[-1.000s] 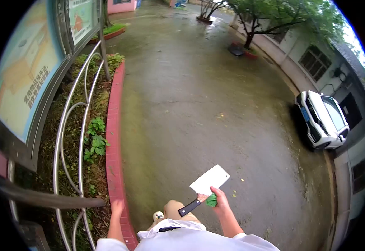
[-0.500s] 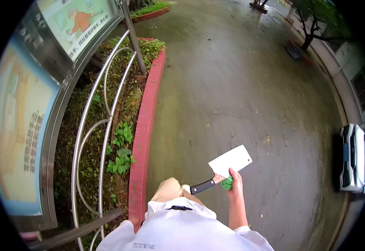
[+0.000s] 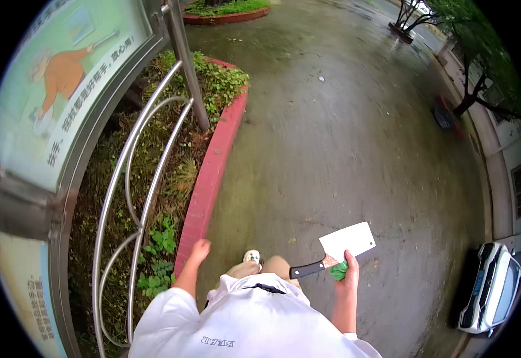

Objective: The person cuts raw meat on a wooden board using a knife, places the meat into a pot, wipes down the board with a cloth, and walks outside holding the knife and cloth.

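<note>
My right hand [image 3: 350,271] grips a cleaver [image 3: 348,240] by its broad pale blade, with the thumb along the lower edge. The cleaver's black riveted handle points left toward my body, and a patterned patch shows where handle meets blade. A crumpled green thing [image 3: 338,271] is pressed between my right hand and the blade; its kind is unclear. Out to the left, my left hand [image 3: 199,250] is loosely curled near the red kerb, apart from it, and no object shows in it.
A planting bed with a red kerb [image 3: 215,158] and a curved metal railing [image 3: 108,209] runs along my left beside an information board [image 3: 72,77]. Wet pavement [image 3: 332,149] stretches ahead. At right stand a white car [image 3: 492,289] and a tree [image 3: 472,89].
My left hand has come into view at the left. The board and railing have drawn nearer, and the car sits lower in view. My right hand still holds the cleaver.
</note>
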Demonstrator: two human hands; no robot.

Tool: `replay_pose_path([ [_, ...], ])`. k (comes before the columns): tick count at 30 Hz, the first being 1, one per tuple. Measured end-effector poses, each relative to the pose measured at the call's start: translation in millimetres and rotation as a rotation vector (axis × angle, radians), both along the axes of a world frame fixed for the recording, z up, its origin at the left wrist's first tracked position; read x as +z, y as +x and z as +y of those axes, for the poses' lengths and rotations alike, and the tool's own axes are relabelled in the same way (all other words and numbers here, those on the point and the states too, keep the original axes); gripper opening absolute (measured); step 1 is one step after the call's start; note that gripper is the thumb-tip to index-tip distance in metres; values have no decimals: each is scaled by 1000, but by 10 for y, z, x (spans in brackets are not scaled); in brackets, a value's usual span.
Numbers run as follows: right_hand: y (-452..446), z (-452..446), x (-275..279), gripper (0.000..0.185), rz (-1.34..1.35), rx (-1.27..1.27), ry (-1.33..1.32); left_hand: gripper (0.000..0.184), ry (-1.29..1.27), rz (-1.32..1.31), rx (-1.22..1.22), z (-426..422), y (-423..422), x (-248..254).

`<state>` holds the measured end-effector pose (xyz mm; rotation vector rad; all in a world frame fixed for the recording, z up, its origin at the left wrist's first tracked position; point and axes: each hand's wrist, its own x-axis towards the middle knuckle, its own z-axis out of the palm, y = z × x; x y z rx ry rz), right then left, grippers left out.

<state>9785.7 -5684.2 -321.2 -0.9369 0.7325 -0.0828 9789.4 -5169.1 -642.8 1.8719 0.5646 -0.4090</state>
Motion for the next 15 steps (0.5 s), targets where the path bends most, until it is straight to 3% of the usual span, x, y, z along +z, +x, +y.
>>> replay_pose_path([
  [2,653,-93,138,23,-15,-1,-5,22,-154,-115,-6,-720,1478,1050],
  [5,1803,-226,109,22,-3,-32,-12,25,-139,-219,-233,-1445,3119,1810],
  [7,2551,-441,-184,22,-10,-3,11,25,-65,-263,-305,-1696,3821,1957],
  [9,3327,-616,-441,22,-30,56,58,26,118,-444,-424,-1758,4329,1759],
  [10,3793,-592,-429,22,-9,-3,36,26,158,-399,-397,-1742,4434,1644],
  [12,4642,-624,-305,21,-15,56,30,27,202,-55,-252,-1478,4479,999],
  [13,4991,-605,-276,21,-2,51,49,27,198,-7,-186,-1255,4291,637],
  [15,5810,-711,-193,22,-32,170,58,26,325,409,-352,-800,3979,327],
])
